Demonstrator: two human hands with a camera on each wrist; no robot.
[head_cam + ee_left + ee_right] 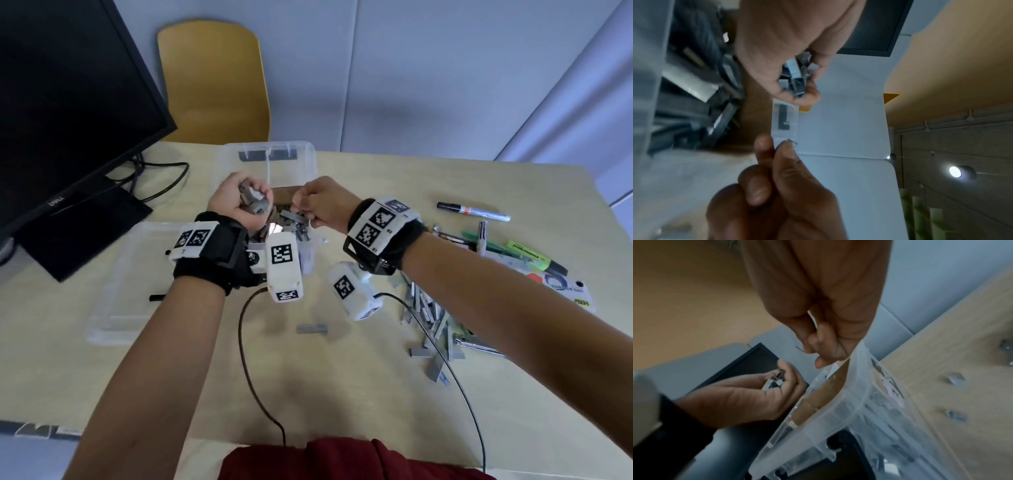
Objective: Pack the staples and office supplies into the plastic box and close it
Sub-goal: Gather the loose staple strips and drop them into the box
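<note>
Table (342,370): loose staples (428,318) and pens (474,211) are scattered at the right.
Box (274,161): placed open beneath both hands.
Left hand (239,202): curled around a bunch of staple strips (253,200).
Right hand (320,205): one staple (792,142) is pinched between thumb and fingertip.

A light wood-grain table (342,394) stands against pale blue-grey wall panels (428,75), which meet at vertical seams. A mustard-yellow chair back (214,82) rises behind the table's far edge. A black monitor (68,96) on a flat black base occupies the table's left side, with dark cables trailing behind it. In the left wrist view, a round lamp (955,171) glows on a grey surface.
</note>
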